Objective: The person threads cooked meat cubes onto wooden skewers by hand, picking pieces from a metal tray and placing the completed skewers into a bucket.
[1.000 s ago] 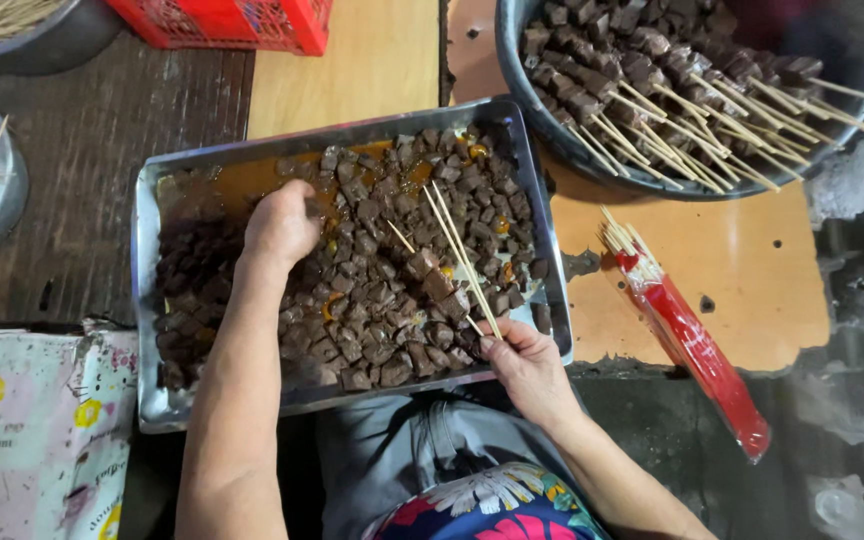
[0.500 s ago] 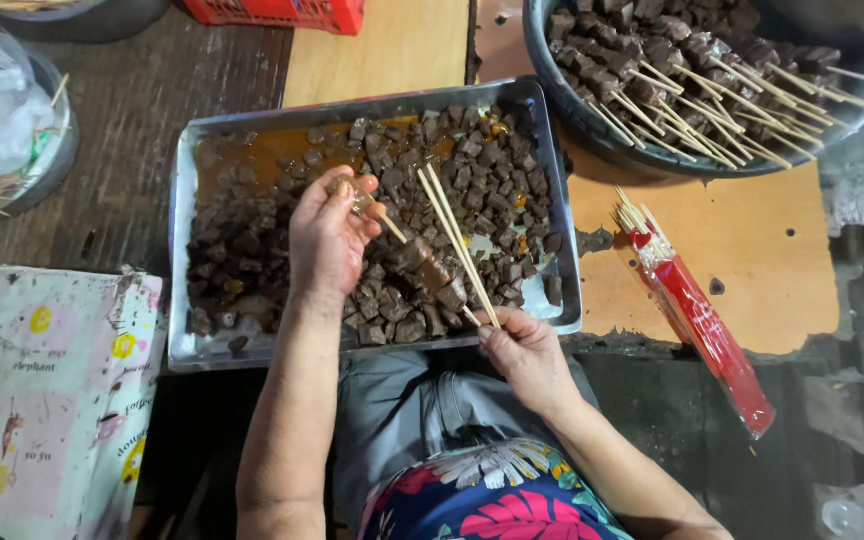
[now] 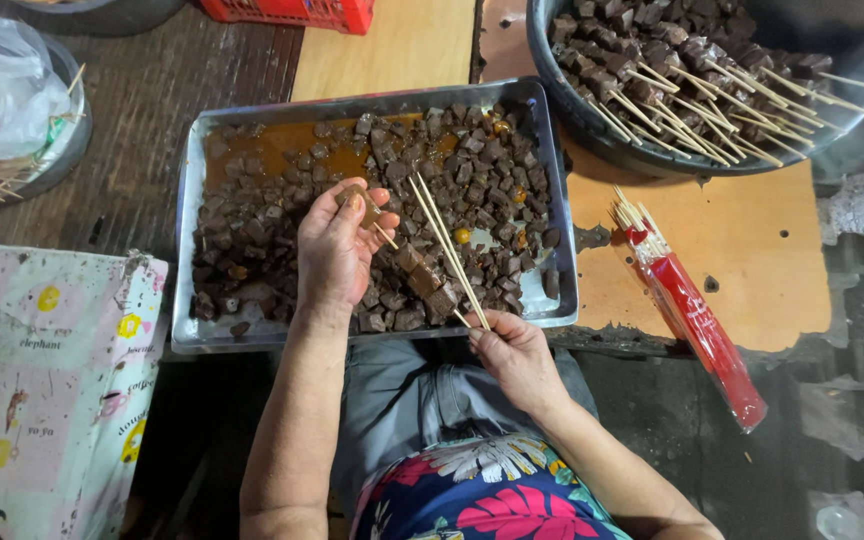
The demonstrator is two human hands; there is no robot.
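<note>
A metal tray (image 3: 184,200) of dark marinated meat cubes (image 3: 492,170) in brown sauce rests on my lap and the table edge. My left hand (image 3: 337,245) hovers over the tray and pinches one meat cube (image 3: 354,196) at its fingertips. My right hand (image 3: 514,350), at the tray's near edge, grips several thin bamboo skewers (image 3: 442,240) that slant up over the meat. One of them carries a few cubes (image 3: 422,280) threaded near its lower end, and its tip points toward my left hand.
A large dark bowl (image 3: 592,120) of finished meat skewers sits at the top right. A red packet of spare skewers (image 3: 697,320) lies on the orange board. A bowl with a plastic bag (image 3: 7,95) stands at the left, a patterned cloth (image 3: 42,370) below it, a red crate (image 3: 297,12) at the top.
My left hand rose out of the meat with one cube pinched and came toward the skewer tip. My right hand stayed at the tray's edge with the skewers.
</note>
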